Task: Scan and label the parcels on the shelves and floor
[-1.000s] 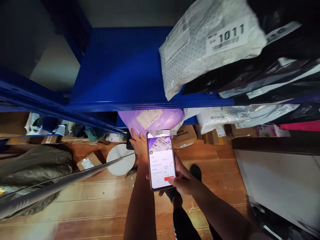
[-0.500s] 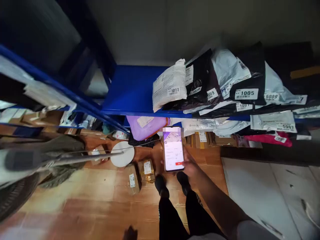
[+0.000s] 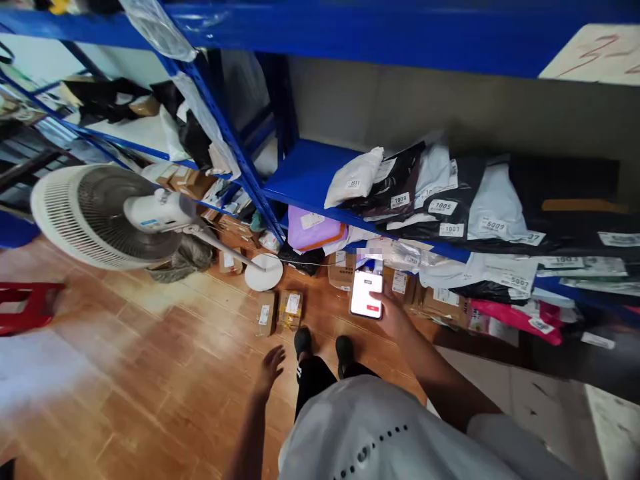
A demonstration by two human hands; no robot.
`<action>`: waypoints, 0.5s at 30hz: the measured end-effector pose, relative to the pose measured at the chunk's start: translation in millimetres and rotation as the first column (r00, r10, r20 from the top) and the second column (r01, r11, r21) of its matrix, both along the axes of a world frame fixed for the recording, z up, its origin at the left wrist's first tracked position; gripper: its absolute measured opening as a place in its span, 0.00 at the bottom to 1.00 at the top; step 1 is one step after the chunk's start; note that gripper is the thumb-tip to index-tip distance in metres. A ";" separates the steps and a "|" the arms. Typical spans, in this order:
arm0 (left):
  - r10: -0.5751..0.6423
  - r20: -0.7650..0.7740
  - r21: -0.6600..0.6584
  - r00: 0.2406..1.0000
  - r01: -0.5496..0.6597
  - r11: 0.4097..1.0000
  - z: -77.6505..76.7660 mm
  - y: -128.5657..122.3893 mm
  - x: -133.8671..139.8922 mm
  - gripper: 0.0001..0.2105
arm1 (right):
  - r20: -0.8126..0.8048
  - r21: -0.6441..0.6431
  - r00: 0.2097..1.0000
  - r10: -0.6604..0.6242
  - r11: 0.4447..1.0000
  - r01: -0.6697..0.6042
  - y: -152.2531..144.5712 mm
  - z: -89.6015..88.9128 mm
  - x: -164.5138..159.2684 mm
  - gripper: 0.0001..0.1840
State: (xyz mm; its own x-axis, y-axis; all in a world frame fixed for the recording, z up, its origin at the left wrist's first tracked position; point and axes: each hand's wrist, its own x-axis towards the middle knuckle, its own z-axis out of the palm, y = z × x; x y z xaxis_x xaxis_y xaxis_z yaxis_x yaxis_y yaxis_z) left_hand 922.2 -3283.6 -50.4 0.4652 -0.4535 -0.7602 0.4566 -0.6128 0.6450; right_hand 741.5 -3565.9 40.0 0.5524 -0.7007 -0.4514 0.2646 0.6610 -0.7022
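My right hand (image 3: 393, 313) is closed around a smartphone (image 3: 367, 293), its thumb over the lit screen. The screen shows a white page with a red button at the bottom. Behind the phone, parcels in plastic mailing bags with number labels lie on the blue shelf (image 3: 305, 167). A white bag (image 3: 355, 179) labelled 1011 is the leftmost on that level. My left hand (image 3: 271, 367) hangs low over the floor, fingers apart and holding nothing. Near it on the floor stand two small cardboard boxes, one brown (image 3: 267, 313) and one wrapped in yellowish tape (image 3: 291, 311).
A standing fan (image 3: 165, 217) leans into view at left, its round white base (image 3: 264, 272) on the tiled floor. A red plastic stool (image 3: 27, 307) is at the left edge. A purple parcel (image 3: 314, 228) and more boxes occupy the lower level. Blue rack posts (image 3: 227, 127) rise left.
My view has drawn back and turned left, bringing in the whole fan and upper shelf. My left hand has come up into view. The phone's screen shows a different page.
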 end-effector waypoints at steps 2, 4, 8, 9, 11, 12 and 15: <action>-0.030 -0.059 -0.174 0.998 0.019 0.985 18.8 -21.5 -19.2 0.29 | 0.004 0.013 0.998 0.059 0.998 -0.059 23.2 8.1 -11.7 0.27; -0.127 -0.170 -0.398 0.977 0.050 0.916 43.5 -45.0 -39.1 0.34 | 0.025 0.009 0.993 0.117 0.993 -0.117 48.3 14.5 -19.4 0.27; -0.272 -0.288 -0.657 0.918 0.017 0.754 98.2 -60.3 -74.2 0.36 | 0.070 -0.038 0.980 0.187 0.982 -0.185 99.4 24.4 -22.6 0.25; -0.271 -0.295 -0.674 0.916 0.001 0.739 108.8 -54.8 -80.0 0.34 | 0.068 -0.051 0.980 0.187 0.982 -0.184 111.9 26.7 -20.9 0.25; -0.239 -0.304 -0.685 0.922 -0.038 0.727 123.5 -35.1 -86.2 0.31 | 0.052 -0.075 0.981 0.188 0.980 -0.183 136.6 31.6 -14.8 0.23; -0.212 -0.310 -0.681 0.927 -0.060 0.730 127.9 -22.3 -86.6 0.30 | 0.045 -0.092 0.981 0.187 0.979 -0.182 149.2 34.2 -10.5 0.22; -0.149 -0.338 -0.648 0.929 -0.115 0.753 136.0 21.3 -78.6 0.31 | 0.033 -0.140 0.983 0.182 0.974 -0.175 189.9 42.1 7.5 0.20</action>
State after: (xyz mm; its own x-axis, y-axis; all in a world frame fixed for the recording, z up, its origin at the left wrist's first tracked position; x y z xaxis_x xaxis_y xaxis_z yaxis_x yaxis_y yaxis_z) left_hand 843.6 -3262.4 85.7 0.2177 -0.8982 -0.3820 0.7213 -0.1156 0.6829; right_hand 749.0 -3376.0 82.1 0.6920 -0.6420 -0.3302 0.1847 0.5996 -0.7787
